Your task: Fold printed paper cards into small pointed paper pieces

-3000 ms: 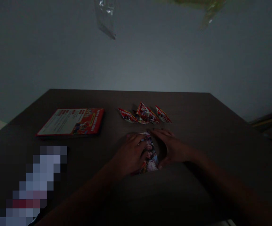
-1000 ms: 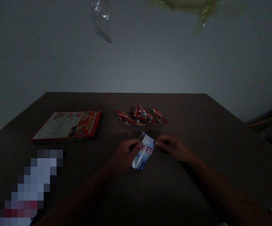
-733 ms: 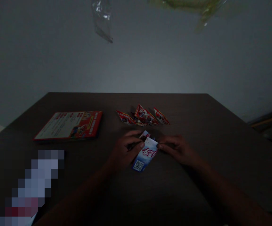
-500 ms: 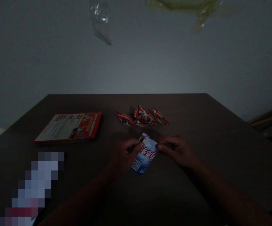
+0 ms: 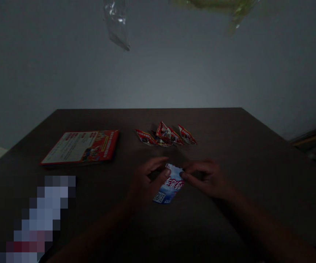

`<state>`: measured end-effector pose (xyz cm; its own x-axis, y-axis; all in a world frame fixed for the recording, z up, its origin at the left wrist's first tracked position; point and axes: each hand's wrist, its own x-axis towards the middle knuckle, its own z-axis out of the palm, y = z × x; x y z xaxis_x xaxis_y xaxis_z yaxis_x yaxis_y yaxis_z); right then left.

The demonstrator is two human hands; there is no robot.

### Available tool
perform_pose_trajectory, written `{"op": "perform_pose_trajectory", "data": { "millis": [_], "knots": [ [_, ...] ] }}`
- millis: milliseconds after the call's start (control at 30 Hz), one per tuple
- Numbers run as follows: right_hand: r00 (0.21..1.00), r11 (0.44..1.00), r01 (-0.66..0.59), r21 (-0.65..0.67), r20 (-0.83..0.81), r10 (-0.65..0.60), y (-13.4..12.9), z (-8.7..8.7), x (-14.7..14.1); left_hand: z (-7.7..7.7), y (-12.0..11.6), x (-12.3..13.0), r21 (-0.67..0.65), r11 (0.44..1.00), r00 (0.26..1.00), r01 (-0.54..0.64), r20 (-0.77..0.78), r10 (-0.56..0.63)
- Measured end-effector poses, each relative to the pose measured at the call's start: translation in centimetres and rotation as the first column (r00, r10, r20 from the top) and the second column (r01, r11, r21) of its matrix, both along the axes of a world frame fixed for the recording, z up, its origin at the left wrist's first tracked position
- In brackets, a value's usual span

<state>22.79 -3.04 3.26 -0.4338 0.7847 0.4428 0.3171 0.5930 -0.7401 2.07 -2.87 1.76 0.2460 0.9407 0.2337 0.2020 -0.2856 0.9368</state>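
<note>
A blue and white printed paper with red lettering and a QR code is held between my two hands above the dark table. The thumb of my left hand presses on its upper left part. My right hand pinches its upper right edge. Beyond my hands, several folded red paper pieces stand in a loose row.
A red and white printed book or stack of sheets lies on the left of the table. A blurred-out pale object is nearer, at lower left. Clear plastic hangs at the wall behind.
The small flap that stood out at the paper's top edge no longer shows. My left fingers have lifted a little away from the paper, while the thumb stays on it.
</note>
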Motion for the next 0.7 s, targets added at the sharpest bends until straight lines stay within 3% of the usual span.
{"op": "perform_pose_trajectory", "data": {
  "millis": [100, 200, 300, 433, 700],
  "knots": [
    [0.999, 0.998, -0.038, 0.045, 0.012, 0.038, -0.1, 0.0, -0.2, 0.0, 0.2, 0.0, 0.058, 0.997, 0.998, 0.053, -0.017, -0.053],
    [0.998, 0.997, 0.046, 0.069, -0.048, -0.043, -0.3, -0.4, -0.4, 0.3, 0.1, 0.0, 0.103, 0.994, 0.999, 0.041, -0.013, -0.04],
    [0.972, 0.988, 0.149, -0.028, -0.179, -0.152, -0.4, -1.0, -0.8, 0.5, -0.1, 0.0, 0.156, 0.988, 1.0, -0.002, 0.0, 0.002],
    [0.969, 0.981, 0.114, -0.155, -0.202, -0.145, -0.3, -1.3, -1.7, 0.6, -0.3, -0.1, 0.18, 0.983, 1.0, -0.019, 0.016, 0.017],
    [0.896, 0.93, 0.157, -0.333, -0.348, -0.276, -0.4, -0.9, -2.2, 0.4, -0.6, 0.1, 0.178, 0.983, 0.999, -0.033, 0.038, 0.027]
  ]
}}
